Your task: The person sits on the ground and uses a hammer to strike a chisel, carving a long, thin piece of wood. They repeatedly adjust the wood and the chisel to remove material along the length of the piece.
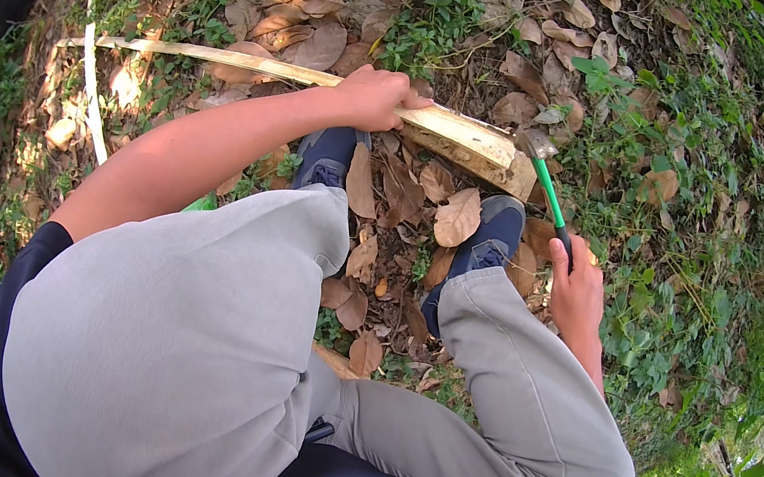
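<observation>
A long, pale wooden strip [260,64] runs from the far left to the middle right, low over the leaf-covered ground. My left hand [377,99] is closed around it, right of its middle, with the knuckles up. Under the strip's right end lies a thicker wooden block [485,167], beside my right shoe. My right hand [578,290] is closed on the black grip of a hammer with a green shaft [549,194]. The metal hammer head [537,143] is at the right end of the wood; whether it touches cannot be made out.
Dry brown leaves [458,218] and green weeds [675,241] cover the ground. My blue shoes [498,235] stand just behind the wood, and my bent knees in grey trousers [522,356] fill the near side. A thin pale stick [91,85] crosses the strip's far left end.
</observation>
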### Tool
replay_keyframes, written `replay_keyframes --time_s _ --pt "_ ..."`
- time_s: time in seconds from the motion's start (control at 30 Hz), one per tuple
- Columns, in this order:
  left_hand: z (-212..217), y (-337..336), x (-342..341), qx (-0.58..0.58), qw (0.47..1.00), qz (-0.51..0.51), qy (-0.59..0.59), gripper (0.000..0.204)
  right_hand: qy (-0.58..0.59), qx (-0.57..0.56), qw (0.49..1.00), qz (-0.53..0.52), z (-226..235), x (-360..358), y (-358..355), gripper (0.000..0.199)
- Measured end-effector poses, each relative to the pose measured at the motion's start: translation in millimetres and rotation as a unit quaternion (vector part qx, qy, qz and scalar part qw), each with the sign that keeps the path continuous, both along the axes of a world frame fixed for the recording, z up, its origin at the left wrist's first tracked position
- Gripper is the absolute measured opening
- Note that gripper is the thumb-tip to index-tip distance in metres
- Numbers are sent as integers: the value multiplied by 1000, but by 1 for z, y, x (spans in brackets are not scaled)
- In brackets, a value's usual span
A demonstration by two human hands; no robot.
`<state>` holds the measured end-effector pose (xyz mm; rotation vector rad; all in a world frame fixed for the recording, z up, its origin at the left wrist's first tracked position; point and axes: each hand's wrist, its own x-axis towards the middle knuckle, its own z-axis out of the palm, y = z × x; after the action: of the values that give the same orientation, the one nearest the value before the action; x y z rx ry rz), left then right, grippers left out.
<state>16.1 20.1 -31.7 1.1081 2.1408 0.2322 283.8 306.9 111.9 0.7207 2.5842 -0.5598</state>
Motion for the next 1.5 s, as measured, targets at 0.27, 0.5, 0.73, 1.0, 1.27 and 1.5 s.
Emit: replay_keyframes --time_s 0.27,0.5,0.73,1.0,1.27,1.5 --pt "-5 -3 0 14 1000 -2 16 64 -44 5 998 33 -5 8 -3 41" --pt "1 -2 1 16 1000 6 5 64 22 -73 996 -41 -8 9 -11 39" --pt "1 -2 3 41 999 27 1 59 -23 -42 999 -24 -14 11 -4 40" --pt "7 3 4 8 1000 26 -9 63 -48 -39 998 -34 -40 20 -9 38" --pt "8 2 3 -1 1000 21 -10 61 -46 -32 998 -23 -28 10 -13 37" --pt "6 1 4 8 1000 27 -8 62 -16 -35 999 -35 -47 21 -13 36"
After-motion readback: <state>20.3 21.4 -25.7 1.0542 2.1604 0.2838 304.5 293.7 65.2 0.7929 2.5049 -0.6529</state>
